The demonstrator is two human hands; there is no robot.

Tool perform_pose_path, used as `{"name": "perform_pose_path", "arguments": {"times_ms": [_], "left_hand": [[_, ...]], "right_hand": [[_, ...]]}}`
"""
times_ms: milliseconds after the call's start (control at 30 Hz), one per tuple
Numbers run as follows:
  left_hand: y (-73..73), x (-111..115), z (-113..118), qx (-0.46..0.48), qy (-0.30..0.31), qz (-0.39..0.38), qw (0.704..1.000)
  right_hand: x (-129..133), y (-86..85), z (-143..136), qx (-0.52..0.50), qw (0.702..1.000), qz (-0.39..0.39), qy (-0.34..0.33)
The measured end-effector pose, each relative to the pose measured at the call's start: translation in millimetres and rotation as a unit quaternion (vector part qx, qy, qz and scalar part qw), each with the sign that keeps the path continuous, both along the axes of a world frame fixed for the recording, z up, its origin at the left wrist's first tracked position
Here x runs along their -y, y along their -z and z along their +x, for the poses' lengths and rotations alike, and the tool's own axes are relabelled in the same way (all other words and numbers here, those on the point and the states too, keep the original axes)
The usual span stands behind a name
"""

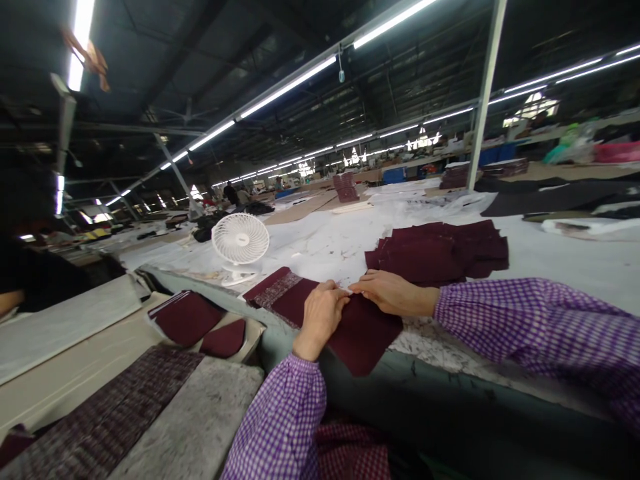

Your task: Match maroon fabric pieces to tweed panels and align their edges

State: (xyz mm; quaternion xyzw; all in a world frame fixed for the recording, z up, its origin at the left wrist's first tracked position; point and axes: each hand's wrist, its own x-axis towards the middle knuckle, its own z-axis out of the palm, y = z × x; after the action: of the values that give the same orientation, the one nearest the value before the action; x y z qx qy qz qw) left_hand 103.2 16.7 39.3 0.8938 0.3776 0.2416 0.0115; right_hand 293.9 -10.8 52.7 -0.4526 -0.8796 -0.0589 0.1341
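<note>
A maroon fabric piece [364, 337] lies at the table's near edge, one rounded corner hanging over the side. My left hand [323, 312] pinches its upper edge, thumb and fingers pressed together. Close beside it, my right hand [387, 291] grips the same edge with its fingertips, which nearly meet those of the left. Left of my hands rests another maroon piece with a speckled pale strip [277, 290]; whether it joins the held piece I cannot tell. Just behind my right hand sits a loose pile of maroon fabric pieces [443, 250].
A white desk fan [241, 240] stands near the table edge. On a lower surface to the left are cut maroon pieces [187, 317] and a speckled dark stack [113, 400]. A metal post [486, 97] rises from the table at right. A person's arm [11, 301] shows far left.
</note>
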Motion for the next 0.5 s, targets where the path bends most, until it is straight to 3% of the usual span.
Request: {"name": "perform_pose_path", "arguments": {"times_ms": [100, 200, 367, 500], "left_hand": [[3.8, 1.7, -16.7, 0.061, 0.013, -0.028, 0.998], [6.9, 8.3, -28.2, 0.077, 0.019, -0.008, 0.997], [6.4, 15.2, -36.0, 0.065, 0.026, 0.018, 0.997], [3.3, 12.5, -40.6, 0.093, 0.033, -0.024, 0.995]], "right_hand": [[-1.1, -0.7, 1.9, -0.006, 1.000, -0.009, -0.004], [-0.2, -3.2, 1.4, -0.002, 1.000, -0.020, -0.003], [4.5, -9.8, -2.3, 0.042, 0.998, -0.035, 0.003], [7.3, -15.6, -3.1, 0.092, 0.995, -0.037, 0.004]]}}
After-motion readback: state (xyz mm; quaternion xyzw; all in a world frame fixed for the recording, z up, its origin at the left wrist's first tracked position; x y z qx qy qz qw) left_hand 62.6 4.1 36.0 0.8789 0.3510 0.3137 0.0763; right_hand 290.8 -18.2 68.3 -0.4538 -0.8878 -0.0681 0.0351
